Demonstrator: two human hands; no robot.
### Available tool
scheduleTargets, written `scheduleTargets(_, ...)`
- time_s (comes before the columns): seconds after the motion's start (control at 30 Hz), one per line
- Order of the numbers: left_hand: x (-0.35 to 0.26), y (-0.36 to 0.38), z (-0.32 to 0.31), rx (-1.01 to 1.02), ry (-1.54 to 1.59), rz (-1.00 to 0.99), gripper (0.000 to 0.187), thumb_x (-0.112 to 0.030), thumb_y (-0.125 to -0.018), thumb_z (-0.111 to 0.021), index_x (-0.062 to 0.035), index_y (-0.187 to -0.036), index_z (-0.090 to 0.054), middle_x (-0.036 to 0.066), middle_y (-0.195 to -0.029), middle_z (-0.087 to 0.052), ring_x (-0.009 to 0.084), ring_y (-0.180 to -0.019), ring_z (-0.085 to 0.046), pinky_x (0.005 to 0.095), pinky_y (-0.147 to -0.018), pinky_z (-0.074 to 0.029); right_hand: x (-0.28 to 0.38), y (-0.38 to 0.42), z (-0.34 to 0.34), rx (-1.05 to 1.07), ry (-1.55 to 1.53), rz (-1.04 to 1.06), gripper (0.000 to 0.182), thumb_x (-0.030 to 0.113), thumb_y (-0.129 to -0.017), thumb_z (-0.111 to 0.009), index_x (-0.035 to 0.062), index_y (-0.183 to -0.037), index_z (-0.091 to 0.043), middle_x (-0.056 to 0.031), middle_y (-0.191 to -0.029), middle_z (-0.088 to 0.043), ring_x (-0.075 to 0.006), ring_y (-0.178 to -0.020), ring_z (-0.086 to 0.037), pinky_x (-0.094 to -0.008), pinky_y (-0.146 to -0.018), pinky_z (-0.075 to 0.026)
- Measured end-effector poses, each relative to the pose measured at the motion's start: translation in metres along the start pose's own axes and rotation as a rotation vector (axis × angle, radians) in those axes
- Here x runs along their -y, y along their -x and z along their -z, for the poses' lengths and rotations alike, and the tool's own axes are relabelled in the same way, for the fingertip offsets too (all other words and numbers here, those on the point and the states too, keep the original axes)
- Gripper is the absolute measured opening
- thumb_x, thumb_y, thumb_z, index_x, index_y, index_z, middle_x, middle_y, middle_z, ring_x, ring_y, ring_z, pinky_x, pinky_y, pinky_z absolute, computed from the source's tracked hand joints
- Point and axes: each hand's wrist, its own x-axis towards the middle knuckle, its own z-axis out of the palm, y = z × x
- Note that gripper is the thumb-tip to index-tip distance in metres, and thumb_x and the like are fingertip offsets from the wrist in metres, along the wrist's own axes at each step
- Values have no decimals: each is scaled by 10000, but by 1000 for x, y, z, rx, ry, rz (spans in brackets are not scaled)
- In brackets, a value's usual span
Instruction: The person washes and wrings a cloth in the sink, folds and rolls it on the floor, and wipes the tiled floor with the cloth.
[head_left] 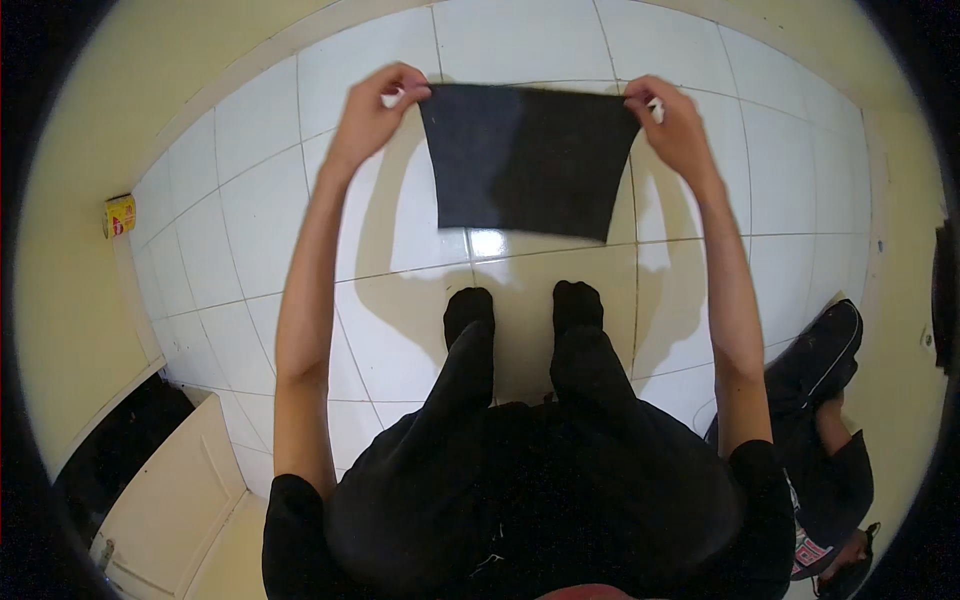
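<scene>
A dark, flat piece of what looks like cloth is stretched out in front of me, above the tiled floor. Its upper left corner is pinched between the thumb and fingers of my left hand. My right hand grips the upper right corner in the same way. The top edge runs nearly straight between the two hands, and the lower edge hangs narrower, slightly blurred. A shadow falls across its right part.
White floor tiles spread around my feet in black socks. A yellow package is by the left wall. An open door stands at lower left. Another person in dark clothes is at the right.
</scene>
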Motion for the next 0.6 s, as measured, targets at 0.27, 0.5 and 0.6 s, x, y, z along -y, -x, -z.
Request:
scheduleTargets(0.27,-125,29,89,-113,-135,-221,115,-52,-896,-770,-24,-983,-701,41,-975,-726,175,-953,-665,320,-921,-494,91,-1,98,-142,-26,225,147,19,-889,-726,22,-1030,-681,-68,-935,-702,-202,-842,-651,-336,-778,-512)
scheduleTargets(0.5,-99,86,62,70,-166,-182,172,-22,-821,-801,-60,-962,-710,74,-958,-713,268,-956,-663,369,-908,-490,87,60,61,41,30,146,122,35,-873,-710,74,-984,-680,-70,-937,-684,-288,-889,-639,-388,-792,-452)
scheduleTargets(0.6,-72,121,35,241,-146,-84,137,-73,-853,-787,-91,-953,-696,50,-949,-712,265,-952,-667,385,-907,-476,76,95,34,281,38,12,115,59,-889,-700,84,-995,-664,-67,-958,-678,-271,-965,-636,-394,-836,-449)
